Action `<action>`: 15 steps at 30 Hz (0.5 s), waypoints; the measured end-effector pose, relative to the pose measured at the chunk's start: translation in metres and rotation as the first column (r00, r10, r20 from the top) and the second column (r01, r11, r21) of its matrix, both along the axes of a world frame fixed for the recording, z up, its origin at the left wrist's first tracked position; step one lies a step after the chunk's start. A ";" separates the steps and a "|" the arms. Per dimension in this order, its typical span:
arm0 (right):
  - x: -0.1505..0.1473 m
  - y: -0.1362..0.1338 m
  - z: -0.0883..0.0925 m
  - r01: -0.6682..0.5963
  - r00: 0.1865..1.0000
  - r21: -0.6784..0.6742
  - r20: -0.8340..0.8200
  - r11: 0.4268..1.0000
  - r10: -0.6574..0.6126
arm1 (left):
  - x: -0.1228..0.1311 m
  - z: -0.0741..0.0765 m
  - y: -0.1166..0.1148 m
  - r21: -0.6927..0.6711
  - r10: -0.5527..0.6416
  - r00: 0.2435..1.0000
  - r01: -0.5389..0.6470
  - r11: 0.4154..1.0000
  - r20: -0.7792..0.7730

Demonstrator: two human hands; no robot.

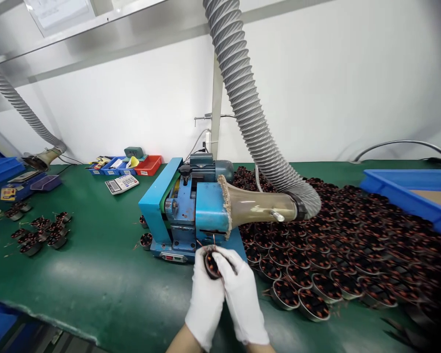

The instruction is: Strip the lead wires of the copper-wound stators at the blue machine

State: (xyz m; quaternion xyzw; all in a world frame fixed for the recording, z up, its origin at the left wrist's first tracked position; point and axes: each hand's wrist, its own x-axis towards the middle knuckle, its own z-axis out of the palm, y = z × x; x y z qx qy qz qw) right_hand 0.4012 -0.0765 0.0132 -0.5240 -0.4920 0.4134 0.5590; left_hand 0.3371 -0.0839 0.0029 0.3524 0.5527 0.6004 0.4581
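Both my hands wear white gloves and are closed around one round motor stator (212, 266), a dark core with copper windings inside a rim. My left hand (205, 289) grips its left side, and my right hand (238, 282) has its thumb over the top right. Copper wire leads (213, 239) stick up from the stator toward the slot at the front of a blue belt-driven machine (211, 208). Whether the wire tips enter the slot I cannot tell. The gloves hide the stator's outer sides.
Many similar stators (314, 304) crowd the bench right of the machine; a small group (42, 235) sits left. A ribbed grey hose (242, 93) runs down to the amber funnel (259, 205). A calculator (121, 184), red bin (149, 165) and blue tray (400, 182) stand farther back.
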 end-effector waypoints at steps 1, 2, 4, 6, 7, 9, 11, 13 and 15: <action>-0.001 -0.007 -0.001 -0.004 1.000 0.027 0.002 1.000 0.004 | -0.004 -0.003 -0.008 -0.014 -0.022 0.999 0.021 1.000 -0.026; -0.001 -0.014 -0.003 -0.007 1.000 0.059 -0.002 0.998 0.007 | -0.008 -0.005 -0.016 -0.017 -0.054 0.998 0.053 0.998 -0.045; -0.001 -0.025 -0.005 -0.023 0.999 0.129 -0.025 0.991 0.026 | -0.020 -0.006 -0.030 0.004 -0.145 0.986 0.146 0.989 -0.078; 0.000 -0.032 -0.006 -0.054 0.995 0.154 -0.076 0.987 0.066 | -0.032 -0.001 -0.040 0.050 -0.231 0.963 0.240 0.970 -0.140; 0.002 -0.034 -0.006 -0.069 0.989 0.139 -0.117 0.988 0.086 | -0.038 0.003 -0.043 0.070 -0.261 0.947 0.277 0.958 -0.186; 0.006 -0.036 -0.004 -0.080 0.967 0.070 -0.236 0.994 0.095 | -0.045 0.013 -0.045 0.072 -0.286 0.915 0.318 0.945 -0.283; 0.011 -0.037 -0.002 -0.081 0.929 -0.019 -0.363 0.997 0.069 | -0.048 0.020 -0.043 0.015 -0.304 0.904 0.323 0.946 -0.302; 0.017 -0.038 0.003 -0.130 0.876 -0.081 -0.476 0.988 0.076 | -0.047 0.025 -0.041 -0.060 -0.278 0.941 0.271 0.961 -0.194; 0.023 -0.040 0.010 -0.252 0.806 -0.100 -0.572 0.963 0.152 | -0.045 0.027 -0.040 -0.098 -0.222 0.975 0.220 0.971 -0.010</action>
